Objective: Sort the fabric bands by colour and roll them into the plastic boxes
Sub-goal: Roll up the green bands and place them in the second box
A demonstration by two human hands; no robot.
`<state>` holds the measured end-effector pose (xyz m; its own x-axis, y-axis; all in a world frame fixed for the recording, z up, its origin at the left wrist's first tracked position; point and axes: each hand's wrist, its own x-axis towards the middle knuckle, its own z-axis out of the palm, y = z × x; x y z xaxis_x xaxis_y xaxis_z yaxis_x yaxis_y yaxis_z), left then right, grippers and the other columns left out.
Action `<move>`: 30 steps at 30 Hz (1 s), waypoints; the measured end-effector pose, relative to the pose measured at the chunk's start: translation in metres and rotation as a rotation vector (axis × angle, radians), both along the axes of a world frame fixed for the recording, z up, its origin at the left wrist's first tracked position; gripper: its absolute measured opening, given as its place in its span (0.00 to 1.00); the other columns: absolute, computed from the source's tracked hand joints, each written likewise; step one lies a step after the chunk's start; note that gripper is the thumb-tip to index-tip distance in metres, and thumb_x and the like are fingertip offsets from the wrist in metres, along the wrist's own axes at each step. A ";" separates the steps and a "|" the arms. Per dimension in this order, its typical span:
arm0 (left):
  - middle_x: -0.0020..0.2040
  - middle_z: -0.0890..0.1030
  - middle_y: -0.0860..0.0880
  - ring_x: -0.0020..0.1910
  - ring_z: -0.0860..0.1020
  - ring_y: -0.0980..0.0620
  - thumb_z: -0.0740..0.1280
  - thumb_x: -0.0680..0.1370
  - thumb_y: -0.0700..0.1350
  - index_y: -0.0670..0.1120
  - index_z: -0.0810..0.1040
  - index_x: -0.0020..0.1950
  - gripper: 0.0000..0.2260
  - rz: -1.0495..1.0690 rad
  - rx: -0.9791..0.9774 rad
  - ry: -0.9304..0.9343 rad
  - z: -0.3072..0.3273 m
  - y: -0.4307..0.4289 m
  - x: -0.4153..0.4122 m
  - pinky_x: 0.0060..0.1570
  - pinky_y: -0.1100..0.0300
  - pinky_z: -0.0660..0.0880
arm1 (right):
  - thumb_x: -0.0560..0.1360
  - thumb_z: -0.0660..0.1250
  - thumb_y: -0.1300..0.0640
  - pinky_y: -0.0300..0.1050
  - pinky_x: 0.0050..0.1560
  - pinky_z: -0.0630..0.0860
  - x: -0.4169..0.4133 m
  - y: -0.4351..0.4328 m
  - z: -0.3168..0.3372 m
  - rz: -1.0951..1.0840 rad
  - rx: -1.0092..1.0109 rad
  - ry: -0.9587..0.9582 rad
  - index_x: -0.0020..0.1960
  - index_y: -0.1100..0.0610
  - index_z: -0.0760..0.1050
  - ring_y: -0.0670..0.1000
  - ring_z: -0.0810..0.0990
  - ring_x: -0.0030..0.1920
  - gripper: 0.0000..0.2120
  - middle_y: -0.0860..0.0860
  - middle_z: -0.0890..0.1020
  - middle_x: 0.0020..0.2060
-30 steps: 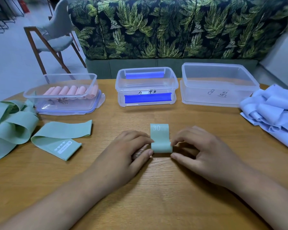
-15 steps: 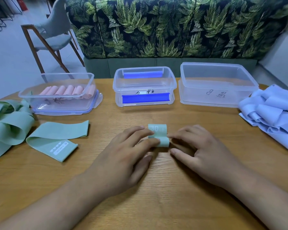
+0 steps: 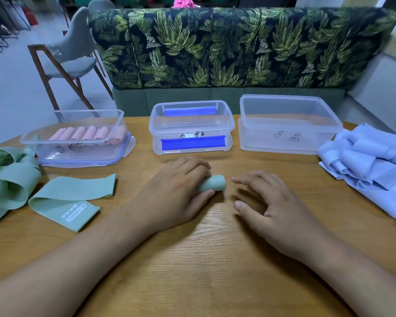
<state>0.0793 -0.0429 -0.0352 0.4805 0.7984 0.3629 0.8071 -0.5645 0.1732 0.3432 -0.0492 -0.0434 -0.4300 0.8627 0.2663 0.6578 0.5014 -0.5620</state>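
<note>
Before the clear blue-clipped plastic box (image 3: 215,131) your left hand (image 3: 176,191) grasps the rolled pale-green fabric band (image 3: 213,183), likely against unrolling, your right hand (image 3: 268,207) released.

The bench (image 3: 204,271) is light brown wood with thin lines in it. Behind it stands a sofa (image 3: 238,49), dark with lots of green leaves on its back. To the left a grey chair (image 3: 73,62) with brown wooden legs stands on the pale floor (image 3: 9,99). Something pink (image 3: 181,2) peeks over the sofa top.
</note>
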 end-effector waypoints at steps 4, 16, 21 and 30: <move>0.63 0.79 0.50 0.64 0.77 0.50 0.66 0.85 0.51 0.44 0.79 0.62 0.12 -0.052 0.007 -0.149 0.006 -0.013 0.007 0.66 0.53 0.72 | 0.79 0.69 0.47 0.40 0.68 0.72 0.001 0.000 0.003 -0.024 0.021 0.147 0.70 0.42 0.77 0.45 0.75 0.69 0.19 0.34 0.76 0.63; 0.60 0.79 0.47 0.61 0.78 0.47 0.64 0.86 0.51 0.41 0.80 0.61 0.14 -0.152 0.020 -0.147 0.002 -0.023 0.014 0.64 0.52 0.74 | 0.76 0.77 0.58 0.45 0.64 0.74 -0.003 -0.009 0.011 0.199 0.192 0.173 0.63 0.53 0.82 0.50 0.80 0.64 0.16 0.44 0.80 0.61; 0.53 0.81 0.54 0.55 0.78 0.54 0.63 0.86 0.56 0.46 0.82 0.56 0.16 -0.103 -0.111 -0.312 0.003 -0.027 0.016 0.58 0.56 0.74 | 0.78 0.75 0.54 0.44 0.61 0.75 -0.004 -0.010 0.015 0.173 0.242 0.105 0.60 0.53 0.81 0.46 0.80 0.60 0.12 0.41 0.82 0.57; 0.68 0.80 0.54 0.71 0.76 0.49 0.63 0.85 0.46 0.50 0.76 0.72 0.15 -0.083 -0.384 -0.762 0.014 -0.035 0.013 0.67 0.53 0.74 | 0.79 0.69 0.52 0.43 0.46 0.83 -0.021 -0.021 0.023 0.087 -1.002 1.051 0.57 0.56 0.87 0.54 0.84 0.47 0.12 0.61 0.86 0.52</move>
<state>0.0918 -0.0781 -0.0210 0.2778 0.9050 0.3222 0.3517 -0.4079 0.8426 0.3219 -0.0700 -0.0200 -0.4796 0.8541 -0.2010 -0.2815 -0.3667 -0.8867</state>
